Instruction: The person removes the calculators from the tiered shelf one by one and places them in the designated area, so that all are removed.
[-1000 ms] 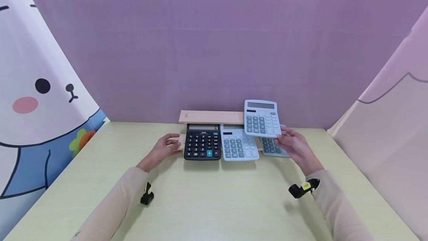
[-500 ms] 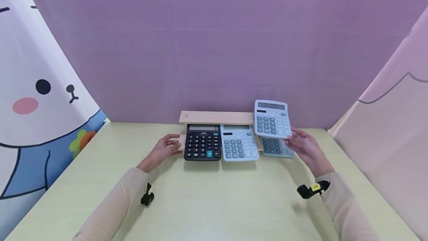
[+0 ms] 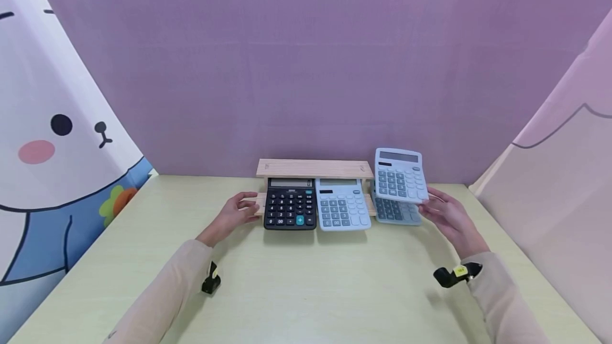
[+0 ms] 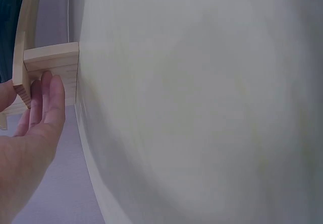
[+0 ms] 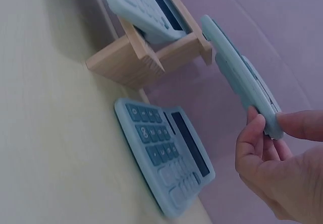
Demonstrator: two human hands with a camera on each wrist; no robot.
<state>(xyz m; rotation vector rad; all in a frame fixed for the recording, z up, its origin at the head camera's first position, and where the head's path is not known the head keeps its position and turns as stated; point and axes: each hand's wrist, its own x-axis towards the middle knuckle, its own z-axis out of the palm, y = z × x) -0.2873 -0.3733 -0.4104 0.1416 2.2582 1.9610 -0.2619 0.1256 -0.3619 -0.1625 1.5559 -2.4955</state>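
Note:
My right hand [image 3: 450, 220] pinches the lower right corner of a light blue calculator [image 3: 399, 175], thumb on one face and fingers on the other. The right wrist view shows this calculator [image 5: 247, 77] edge-on, raised beside the end of the wooden stand [image 3: 315, 168]. Below it, a second light blue calculator [image 3: 398, 211] lies on the table, partly covered in the head view. On the stand lean a black calculator [image 3: 289, 206] and another pale blue one [image 3: 342, 206], side by side. My left hand [image 4: 40, 128] grips the front slat at the stand's left end between thumb and fingers.
The pale table [image 3: 315, 285] runs back to a purple cloth backdrop [image 3: 306, 68] close behind the stand. A printed cartoon cloth [image 3: 71, 185] hangs at the left, and a pale cloth [image 3: 564, 190] borders the right side.
My right hand has carried the held calculator rightward and slightly down, off the stand's top slat, uncovering its right end. The left hand stays in place on the stand.

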